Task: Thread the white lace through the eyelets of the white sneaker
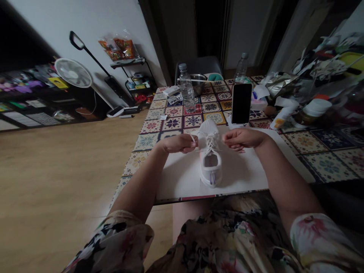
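A white lace-up sneaker (211,168) stands upright on a white sheet (179,178), its heel towards me and its toe pointing away. To the left of its tongue, my left hand (180,143) is closed in a pinch on a white shoelace (192,138), whose end sticks up above the fingers. My right hand (240,138) hovers on the shoe's other side, fingers curled together. A thin stretch of lace runs out towards it, though the part inside the fingers is hard to see. Crossed laces (211,142) cover the front of the shoe.
A phone (241,104) stands upright just beyond the sheet. Clear plastic bottles (187,93) and a metal bowl (198,88) are further back on the patterned tablecloth (148,141). Spray bottle (284,113), jar (314,110) and clutter crowd the right side. A fan (74,72) is at far left.
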Action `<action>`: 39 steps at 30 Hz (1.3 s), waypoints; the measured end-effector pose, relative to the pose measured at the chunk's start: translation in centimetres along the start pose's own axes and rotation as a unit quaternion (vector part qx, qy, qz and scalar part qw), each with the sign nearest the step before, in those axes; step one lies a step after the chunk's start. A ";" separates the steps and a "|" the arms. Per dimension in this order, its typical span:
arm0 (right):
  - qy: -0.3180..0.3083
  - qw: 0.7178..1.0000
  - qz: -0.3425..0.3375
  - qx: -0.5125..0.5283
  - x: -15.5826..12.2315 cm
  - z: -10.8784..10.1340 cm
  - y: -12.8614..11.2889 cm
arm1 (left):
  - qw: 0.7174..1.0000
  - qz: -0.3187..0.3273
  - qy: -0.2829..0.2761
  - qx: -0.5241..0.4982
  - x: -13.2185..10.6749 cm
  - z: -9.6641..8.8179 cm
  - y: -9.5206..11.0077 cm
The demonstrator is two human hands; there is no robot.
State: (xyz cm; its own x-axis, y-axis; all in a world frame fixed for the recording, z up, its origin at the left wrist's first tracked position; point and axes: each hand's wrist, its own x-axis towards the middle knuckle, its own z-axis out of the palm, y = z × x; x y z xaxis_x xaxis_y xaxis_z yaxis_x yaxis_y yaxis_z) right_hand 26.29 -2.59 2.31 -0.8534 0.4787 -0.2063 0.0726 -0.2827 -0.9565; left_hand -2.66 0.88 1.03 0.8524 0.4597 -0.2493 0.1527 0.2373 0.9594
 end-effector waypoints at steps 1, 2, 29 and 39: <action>-0.018 0.999 0.024 -0.012 0.4 0.2 0.2 | 0.999 -0.007 -0.007 0.031 0.0 0.2 0.0; -0.029 0.998 0.043 -0.022 0.7 0.3 0.4 | 0.998 -0.012 -0.012 0.056 0.1 0.4 0.1; 0.012 0.986 0.073 -0.147 -0.1 0.3 -0.9 | 0.982 0.010 -0.005 0.190 -0.5 -0.2 0.8; 0.043 0.974 -0.186 -0.121 1.0 0.4 0.0 | 0.966 0.191 0.051 0.167 -0.3 0.7 1.4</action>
State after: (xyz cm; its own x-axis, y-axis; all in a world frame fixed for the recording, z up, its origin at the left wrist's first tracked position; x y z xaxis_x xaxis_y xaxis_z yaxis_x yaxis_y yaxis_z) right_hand 25.22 -2.43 2.15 -0.7982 0.5816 0.1571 -0.1048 0.1227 -0.9869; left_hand -2.38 0.45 2.53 0.8275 0.5447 0.1359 0.0039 -0.2476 0.9689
